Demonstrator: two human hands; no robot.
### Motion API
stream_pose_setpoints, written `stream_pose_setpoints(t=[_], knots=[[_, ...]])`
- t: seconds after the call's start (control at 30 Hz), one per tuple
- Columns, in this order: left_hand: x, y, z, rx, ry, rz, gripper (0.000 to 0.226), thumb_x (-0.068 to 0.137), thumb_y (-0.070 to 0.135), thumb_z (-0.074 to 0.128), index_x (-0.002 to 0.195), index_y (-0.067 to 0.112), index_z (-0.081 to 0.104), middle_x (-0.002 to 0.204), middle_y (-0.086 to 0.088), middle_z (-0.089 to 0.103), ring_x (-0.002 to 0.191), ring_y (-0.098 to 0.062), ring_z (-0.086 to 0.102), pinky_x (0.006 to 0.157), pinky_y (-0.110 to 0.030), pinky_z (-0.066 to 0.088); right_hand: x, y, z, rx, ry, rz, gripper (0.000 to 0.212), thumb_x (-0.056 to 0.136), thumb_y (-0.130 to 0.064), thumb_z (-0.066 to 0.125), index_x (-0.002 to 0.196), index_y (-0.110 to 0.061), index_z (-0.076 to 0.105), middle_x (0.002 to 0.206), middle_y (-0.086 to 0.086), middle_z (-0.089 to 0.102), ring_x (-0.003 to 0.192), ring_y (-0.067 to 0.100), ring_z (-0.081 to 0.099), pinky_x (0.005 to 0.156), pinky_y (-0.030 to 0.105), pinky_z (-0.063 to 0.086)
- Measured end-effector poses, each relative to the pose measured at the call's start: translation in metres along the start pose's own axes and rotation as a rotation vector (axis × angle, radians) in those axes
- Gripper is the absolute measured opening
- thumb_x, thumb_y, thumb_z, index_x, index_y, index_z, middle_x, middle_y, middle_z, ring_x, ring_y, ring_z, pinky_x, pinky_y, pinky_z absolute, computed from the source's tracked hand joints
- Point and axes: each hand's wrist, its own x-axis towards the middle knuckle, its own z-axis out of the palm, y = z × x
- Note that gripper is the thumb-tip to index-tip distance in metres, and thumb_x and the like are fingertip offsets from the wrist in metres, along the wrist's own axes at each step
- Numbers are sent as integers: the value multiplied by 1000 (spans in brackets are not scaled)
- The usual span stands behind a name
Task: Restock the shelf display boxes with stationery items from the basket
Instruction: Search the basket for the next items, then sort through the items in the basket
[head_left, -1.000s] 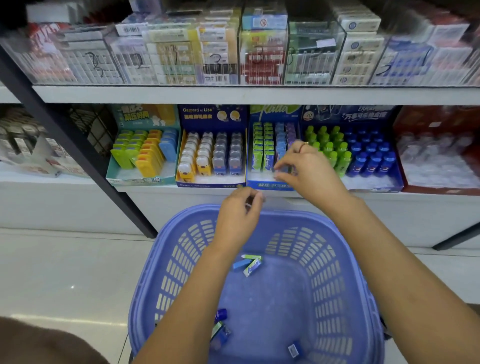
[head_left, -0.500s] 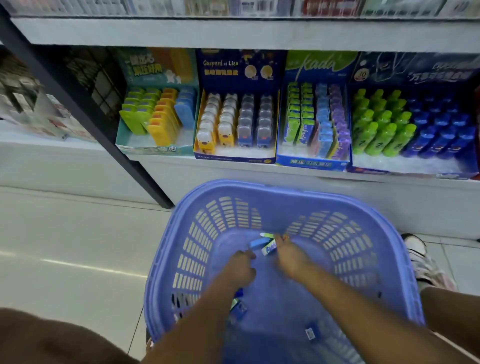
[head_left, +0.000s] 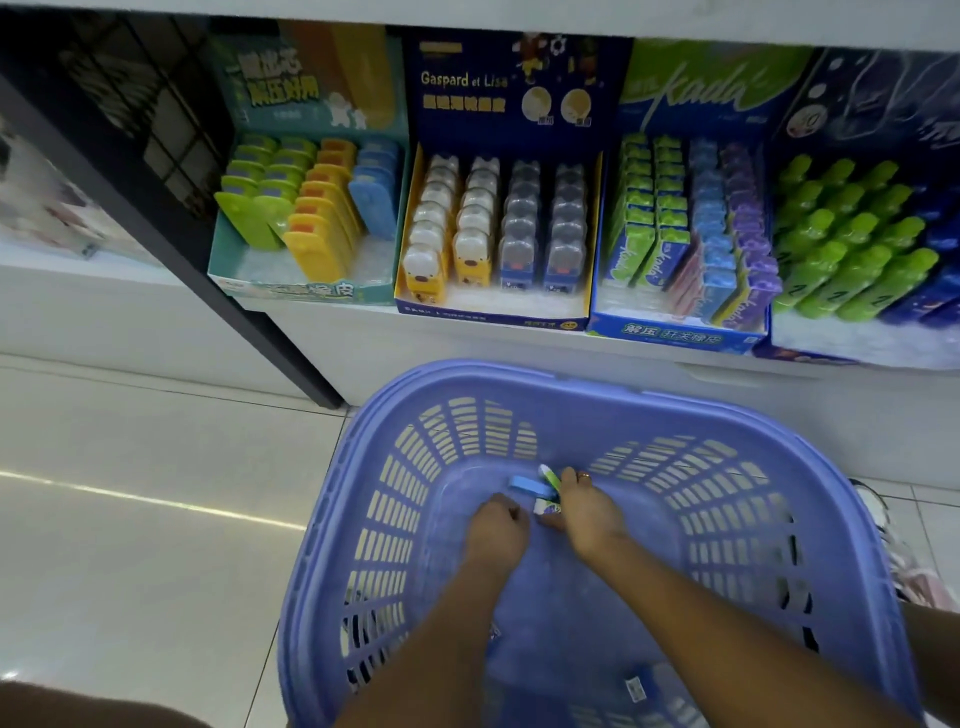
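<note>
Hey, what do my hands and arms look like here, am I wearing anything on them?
The left forearm and right forearm are bare: no sleeves, gloves, watch or bracelet show. The right hand wears a thin gold-coloured ring on one finger. The left hand shows no jewellery.

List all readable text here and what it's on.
"Gaspard et Lisa": header of the dark blue display box.
"kada": header of the green-topped box, and on its packs.
"解压": front lip of the green-topped box; the rest is blurred.
Too blurred to read: lettering on the teal box, and the label in the basket.
</note>
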Motion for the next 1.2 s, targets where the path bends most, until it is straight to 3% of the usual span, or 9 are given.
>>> stream_pose_setpoints(t=[0.2,0.33,0.43,0.53,0.63,0.77,0.97,1.03,1.2], knots=[[2,7,-4,-133,-171,-28,36,92,15,57,125,2,56,126,-15,60,119,-24,54,95,-24,37,-8,23,-8,-22,-97,51,54,85,-36,63,126,-9,41,125,15,57,114,31,56,86,36,46],[-8,20,-12,-289,-326,-58,16,91,19,58,89,4,66,84,-18,59,75,-26,60,68,-34,45,-26,32,-32,-157,-123,-6,42,85,-39,59,116,-11,56,123,14,62,112,29,59,86,33,46],[-18,37,-21,-398,-412,-15,13,93,26,58,93,14,62,83,-7,57,68,-14,54,63,-30,47,-44,28,-73,-104,-241,-129,26,83,-42,63,95,-20,57,110,12,66,102,27,63,74,30,46],[-31,57,-39,-620,-554,47,4,92,15,60,89,15,61,69,2,64,58,-5,57,62,-20,50,-63,20,-120,45,-277,-233,19,79,-41,71,82,-29,56,94,6,66,85,22,63,68,27,45],[-37,74,-65,-756,-571,106,7,92,5,57,91,10,63,68,3,69,61,-4,64,66,-18,55,-80,12,-163,180,-175,-232,28,71,-43,78,74,-29,54,72,-5,60,61,8,51,58,24,39],[-51,104,-104,-924,-549,191,13,93,10,56,101,6,65,76,0,74,68,-7,69,64,-18,56,-105,3,-213,475,-117,-240,34,68,-21,83,88,-17,56,58,-2,54,49,11,50,48,21,40],[-78,140,-142,-1174,-506,256,29,98,27,47,94,6,66,75,-10,74,67,-15,72,59,-22,57,-145,-3,-283,451,-39,-331,16,81,-7,71,96,-9,69,79,13,69,63,12,60,62,15,47],[-83,148,-151,-1238,-459,280,30,97,30,47,94,5,65,73,-7,73,63,-12,70,57,-20,56,-156,-4,-300,400,86,-359,18,84,-10,68,99,-20,71,76,6,69,62,7,61,59,10,45],[-86,158,-164,-1297,-278,276,19,94,31,54,93,11,57,63,0,66,54,-8,58,52,-17,51,-158,-11,-321,562,625,-341,22,74,-16,78,93,-20,68,84,5,65,73,23,63,67,34,53]])
